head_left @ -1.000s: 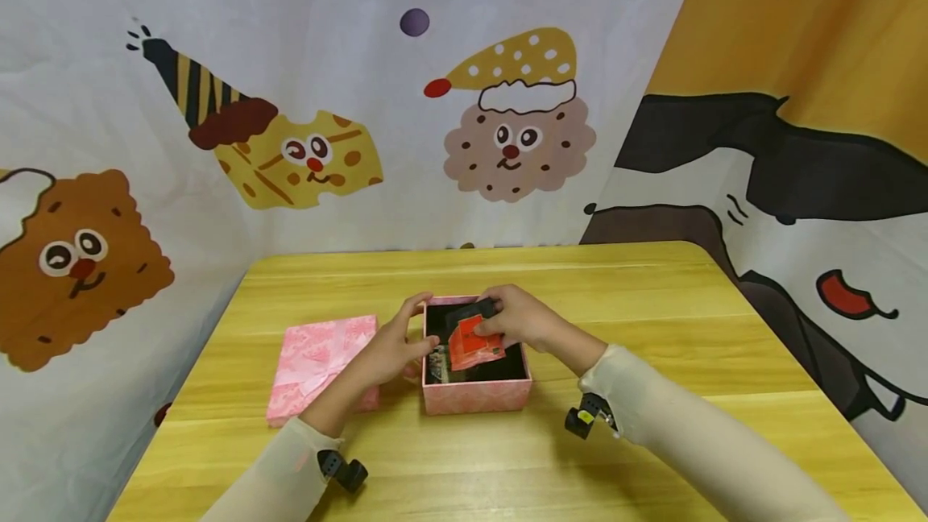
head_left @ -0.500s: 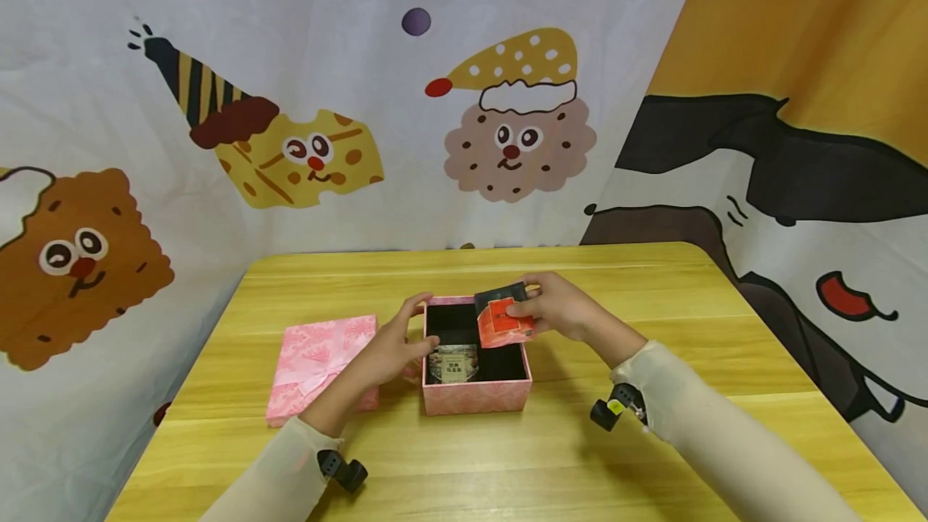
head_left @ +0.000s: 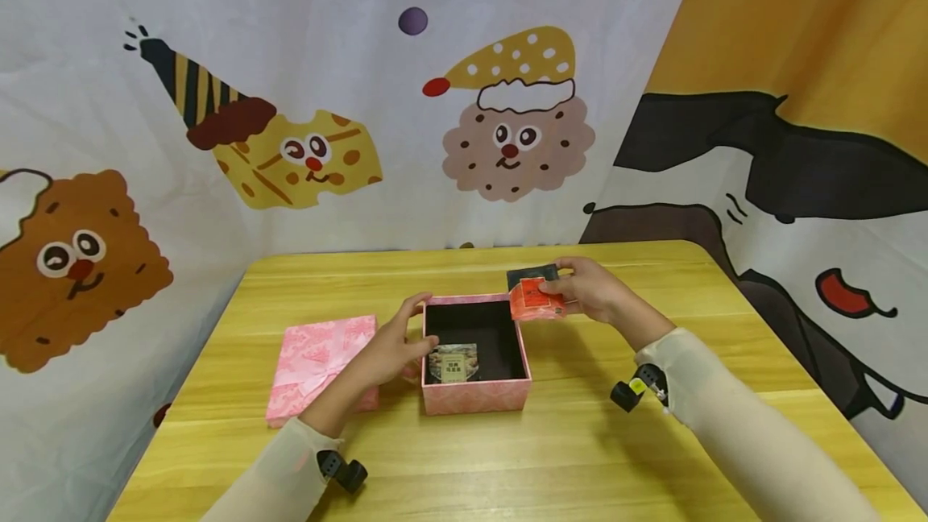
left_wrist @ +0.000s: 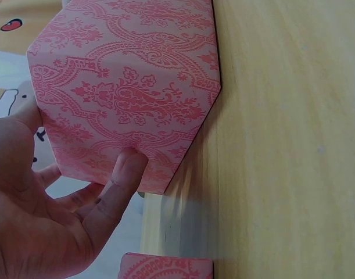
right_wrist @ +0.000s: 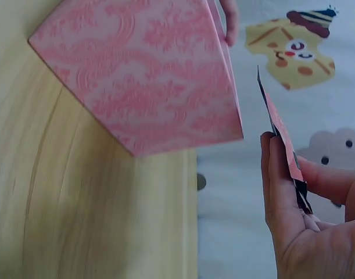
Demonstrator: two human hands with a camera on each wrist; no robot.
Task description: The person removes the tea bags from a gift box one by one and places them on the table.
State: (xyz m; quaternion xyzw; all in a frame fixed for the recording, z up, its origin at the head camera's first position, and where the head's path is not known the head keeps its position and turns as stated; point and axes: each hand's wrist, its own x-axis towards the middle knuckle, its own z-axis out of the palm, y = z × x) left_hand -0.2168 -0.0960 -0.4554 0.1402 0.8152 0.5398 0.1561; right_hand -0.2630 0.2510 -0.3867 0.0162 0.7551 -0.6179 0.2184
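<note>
A pink patterned box (head_left: 474, 399), lidless with a dark inside, stands mid-table in the head view. My left hand (head_left: 390, 351) holds its left wall, the thumb over the rim and the other fingers outside. In the left wrist view, fingertips press the box's patterned side (left_wrist: 131, 93). My right hand (head_left: 590, 294) pinches a flat red-and-black packet (head_left: 526, 299) between thumb and fingers, raised by the box's far right corner. Edge-on, the packet (right_wrist: 286, 142) looks thin in the right wrist view. Inside the box, a small printed packet (head_left: 455, 364) with a pale label lies front left.
A pink lid (head_left: 308, 353) with a ribbon bow lies left of the box, partly behind the left forearm. The wooden table (head_left: 464, 466) ends at a printed cloth backdrop (head_left: 406, 143) at the back.
My right hand has lifted the red-and-black packet out of the box and carried it right and away from me, uncovering the printed packet inside. My left hand stays on the box.
</note>
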